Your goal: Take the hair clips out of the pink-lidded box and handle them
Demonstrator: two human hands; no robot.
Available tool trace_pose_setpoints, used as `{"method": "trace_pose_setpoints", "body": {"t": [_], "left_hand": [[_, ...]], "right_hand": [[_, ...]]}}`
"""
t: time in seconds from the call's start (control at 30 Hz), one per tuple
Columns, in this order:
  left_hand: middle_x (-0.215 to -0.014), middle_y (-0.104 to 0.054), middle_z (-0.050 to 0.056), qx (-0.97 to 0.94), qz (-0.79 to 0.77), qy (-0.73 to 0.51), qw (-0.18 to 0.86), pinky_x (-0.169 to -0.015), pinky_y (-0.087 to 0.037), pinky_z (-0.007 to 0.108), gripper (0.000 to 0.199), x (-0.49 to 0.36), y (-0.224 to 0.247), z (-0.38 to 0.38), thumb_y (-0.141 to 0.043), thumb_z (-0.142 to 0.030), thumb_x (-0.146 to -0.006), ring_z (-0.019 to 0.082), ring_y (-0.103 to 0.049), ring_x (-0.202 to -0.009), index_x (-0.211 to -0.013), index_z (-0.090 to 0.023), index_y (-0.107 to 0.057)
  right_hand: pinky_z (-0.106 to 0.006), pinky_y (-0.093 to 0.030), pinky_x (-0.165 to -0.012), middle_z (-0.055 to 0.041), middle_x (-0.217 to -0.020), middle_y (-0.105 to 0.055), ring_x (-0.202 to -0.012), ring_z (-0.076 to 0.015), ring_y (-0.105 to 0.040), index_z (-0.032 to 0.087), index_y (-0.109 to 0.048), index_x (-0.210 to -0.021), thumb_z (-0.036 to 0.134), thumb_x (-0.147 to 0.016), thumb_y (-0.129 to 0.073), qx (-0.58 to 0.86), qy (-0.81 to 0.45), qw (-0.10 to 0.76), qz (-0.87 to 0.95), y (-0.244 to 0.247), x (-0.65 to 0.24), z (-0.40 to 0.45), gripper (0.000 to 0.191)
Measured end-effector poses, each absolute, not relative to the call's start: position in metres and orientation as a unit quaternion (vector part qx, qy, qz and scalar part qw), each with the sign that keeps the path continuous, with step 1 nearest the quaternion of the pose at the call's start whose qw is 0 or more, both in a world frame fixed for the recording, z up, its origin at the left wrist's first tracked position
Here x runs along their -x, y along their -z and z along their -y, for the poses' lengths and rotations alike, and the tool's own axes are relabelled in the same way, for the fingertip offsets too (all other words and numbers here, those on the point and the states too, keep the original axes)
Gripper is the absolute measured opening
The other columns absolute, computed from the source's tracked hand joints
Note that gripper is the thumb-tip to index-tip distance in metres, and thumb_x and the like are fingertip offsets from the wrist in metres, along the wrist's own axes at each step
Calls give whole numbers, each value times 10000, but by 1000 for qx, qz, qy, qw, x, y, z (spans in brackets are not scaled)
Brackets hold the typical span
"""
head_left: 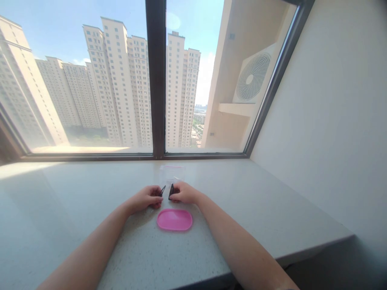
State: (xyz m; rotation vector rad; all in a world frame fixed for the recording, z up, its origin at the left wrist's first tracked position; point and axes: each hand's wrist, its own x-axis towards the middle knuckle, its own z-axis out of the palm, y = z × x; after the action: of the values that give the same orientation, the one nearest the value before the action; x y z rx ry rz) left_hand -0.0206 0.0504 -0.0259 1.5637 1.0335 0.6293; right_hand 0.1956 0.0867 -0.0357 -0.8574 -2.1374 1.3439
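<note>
The left hand (145, 199) is closed, pinching a black hair clip (162, 191) between thumb and fingers; the right hand (184, 192) likewise grips a second black hair clip (171, 191), the clips just apart. Nearer the person, a pink oval plastic lid (174, 220) lies on the speckled stone windowsill (266, 225). Just beyond the clips stands a clear plastic box (171, 174), below a dark window frame (156, 80) overlooking high-rise apartment towers (121, 84).
</note>
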Motion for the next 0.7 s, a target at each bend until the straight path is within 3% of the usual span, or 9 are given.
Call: {"method": "trace_pose_setpoints", "body": {"t": [0.7], "left_hand": [[-626, -648, 2, -652, -447, -274, 548, -608, -491, 283, 317, 21, 33, -54, -702, -394, -676, 164, -629, -595, -837, -160, -560]], "right_hand": [[-203, -377, -497, 13, -591, -582, -530, -105, -508, 141, -598, -718, 141, -684, -589, 312, -432, 246, 810, 32, -196, -80, 35]]}}
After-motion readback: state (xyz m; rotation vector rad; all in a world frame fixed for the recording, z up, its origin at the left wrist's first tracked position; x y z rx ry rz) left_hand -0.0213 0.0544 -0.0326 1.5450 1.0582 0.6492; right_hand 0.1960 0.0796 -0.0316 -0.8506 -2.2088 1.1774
